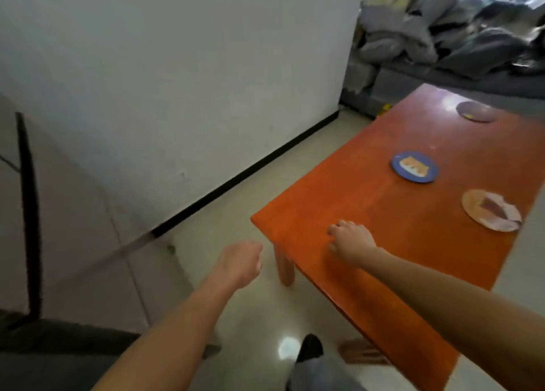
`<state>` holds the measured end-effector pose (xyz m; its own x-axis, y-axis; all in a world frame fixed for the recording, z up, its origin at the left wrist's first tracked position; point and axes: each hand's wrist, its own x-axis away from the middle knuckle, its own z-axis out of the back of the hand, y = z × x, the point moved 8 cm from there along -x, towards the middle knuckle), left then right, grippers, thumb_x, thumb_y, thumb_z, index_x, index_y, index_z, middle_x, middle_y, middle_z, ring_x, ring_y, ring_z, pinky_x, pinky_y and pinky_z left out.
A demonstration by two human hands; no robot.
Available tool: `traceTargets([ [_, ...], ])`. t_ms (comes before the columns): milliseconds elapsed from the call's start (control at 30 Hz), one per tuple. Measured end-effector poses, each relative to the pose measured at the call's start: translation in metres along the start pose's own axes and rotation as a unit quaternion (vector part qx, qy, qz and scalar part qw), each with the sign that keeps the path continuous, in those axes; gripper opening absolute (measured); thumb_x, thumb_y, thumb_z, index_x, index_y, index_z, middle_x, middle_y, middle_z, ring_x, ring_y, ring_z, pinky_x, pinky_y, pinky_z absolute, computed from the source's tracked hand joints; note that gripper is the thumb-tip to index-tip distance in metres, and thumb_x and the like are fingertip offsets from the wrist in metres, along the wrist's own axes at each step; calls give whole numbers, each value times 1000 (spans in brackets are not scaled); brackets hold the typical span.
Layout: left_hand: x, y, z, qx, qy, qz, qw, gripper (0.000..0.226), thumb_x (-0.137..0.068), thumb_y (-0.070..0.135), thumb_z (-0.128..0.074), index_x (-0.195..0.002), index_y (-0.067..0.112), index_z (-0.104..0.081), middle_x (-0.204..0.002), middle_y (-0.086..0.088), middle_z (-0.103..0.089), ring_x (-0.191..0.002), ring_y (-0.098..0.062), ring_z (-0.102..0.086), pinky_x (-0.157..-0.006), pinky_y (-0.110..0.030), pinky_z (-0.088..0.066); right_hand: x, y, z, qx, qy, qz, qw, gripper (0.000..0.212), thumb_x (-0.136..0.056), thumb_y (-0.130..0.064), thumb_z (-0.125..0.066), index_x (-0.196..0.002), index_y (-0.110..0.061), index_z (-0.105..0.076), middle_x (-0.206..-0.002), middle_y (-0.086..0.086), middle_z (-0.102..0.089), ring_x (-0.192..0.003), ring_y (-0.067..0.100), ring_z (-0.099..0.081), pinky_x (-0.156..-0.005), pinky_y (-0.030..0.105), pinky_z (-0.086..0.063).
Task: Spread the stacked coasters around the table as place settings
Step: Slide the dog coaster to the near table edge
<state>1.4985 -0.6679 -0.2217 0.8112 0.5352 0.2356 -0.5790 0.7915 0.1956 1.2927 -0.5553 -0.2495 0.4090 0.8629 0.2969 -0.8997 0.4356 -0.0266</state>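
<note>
This looks like a room in a home. A low orange wooden table (413, 243) stands on a shiny pale tiled floor (236, 201) beside a plain white wall (177, 80). A messy pile of grey bedding (442, 30) lies behind it.

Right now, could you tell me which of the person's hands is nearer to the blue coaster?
The right hand: it rests on the table, short of the blue coaster. The left hand hangs over the floor, off the table's corner.
</note>
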Motion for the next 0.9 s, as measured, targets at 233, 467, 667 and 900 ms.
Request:
traceTargets([
  [233, -114, 76, 1, -73, -37, -129, 988, 20, -95, 30, -43, -100, 13, -54, -105, -10, -58, -98, -31, -57, -80, -41, -46, -30, 122, -20, -105, 12, -140, 985, 32, -94, -35, -51, -123, -23, -54, -117, 4, -58, -105, 22, -57, -84, 36, -50],
  [467, -209, 113, -10, -98, -58, -191, 975, 21, -95, 29, -43, -102, 13, -55, -105, -10, -59, -97, -30, -58, -80, -40, -45, -63, 184, -40, -173, -2, -235, 957, 23, -91, -37, -54, -111, -25, -57, -105, -1, -59, -92, 18, -57, -77, 34, -52],
  [667, -278, 151, -40, -94, -63, -240, 964, 21, -95, 26, -43, -107, 12, -55, -108, -8, -55, -101, -27, -54, -87, -38, -46, -73, 251, -39, -179, 1, -306, 935, 24, -90, -37, -59, -111, -26, -58, -97, -3, -58, -80, 13, -56, -64, 27, -49],
  [900, -358, 173, -90, -87, -71, -273, 955, 53, -99, 36, -35, -147, 15, -28, -157, -16, -23, -145, -31, -16, -116, -45, -18, -97, 338, -44, -224, 5, -444, 868, 39, -91, -41, -59, -121, -19, -54, -113, 5, -62, -97, 21, -58, -72, 33, -50],
])
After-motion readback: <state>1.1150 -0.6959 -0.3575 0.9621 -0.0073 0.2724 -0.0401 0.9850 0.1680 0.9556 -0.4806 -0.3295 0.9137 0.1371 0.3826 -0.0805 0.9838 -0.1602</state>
